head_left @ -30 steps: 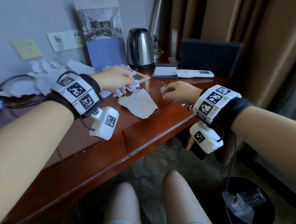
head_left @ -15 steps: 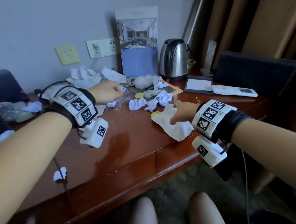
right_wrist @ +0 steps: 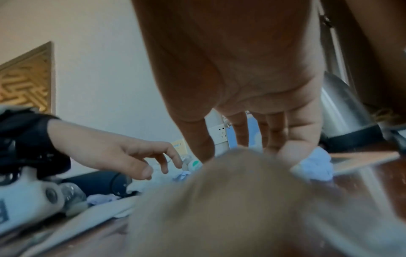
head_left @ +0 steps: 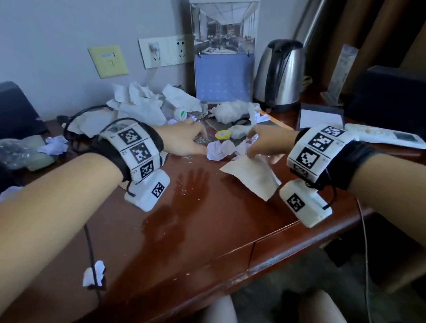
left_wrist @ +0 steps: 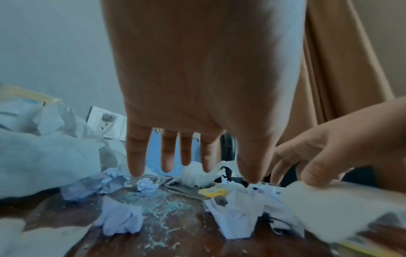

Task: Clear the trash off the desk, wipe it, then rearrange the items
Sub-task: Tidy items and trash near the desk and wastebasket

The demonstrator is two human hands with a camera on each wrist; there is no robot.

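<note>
Crumpled white paper balls (head_left: 217, 149) (left_wrist: 119, 220) lie mid-desk beside a yellow cap (head_left: 222, 134) (left_wrist: 212, 192) and scattered crumbs. My left hand (head_left: 193, 140) (left_wrist: 185, 156) hovers just above them, fingers straight and spread, holding nothing. My right hand (head_left: 262, 144) (right_wrist: 240, 132) pinches the far edge of a cream napkin (head_left: 251, 179) (left_wrist: 329, 201) between thumb and fingers. The napkin's near part lies flat on the brown desk (head_left: 203, 235). In the right wrist view the napkin (right_wrist: 241, 200) is a blur that hides the desk beneath it.
A heap of white tissues (head_left: 141, 103) and a black cable sit at the back left. A calendar stand (head_left: 224, 63), steel kettle (head_left: 278, 76), notepad (head_left: 320, 117), remote (head_left: 386, 138) and black box (head_left: 402, 102) line the back. A paper scrap (head_left: 93, 273) lies near the front edge.
The view has swung left across the desk. My left hand moved right to the paper balls and spread its fingers. My right hand took hold of the napkin's far edge.
</note>
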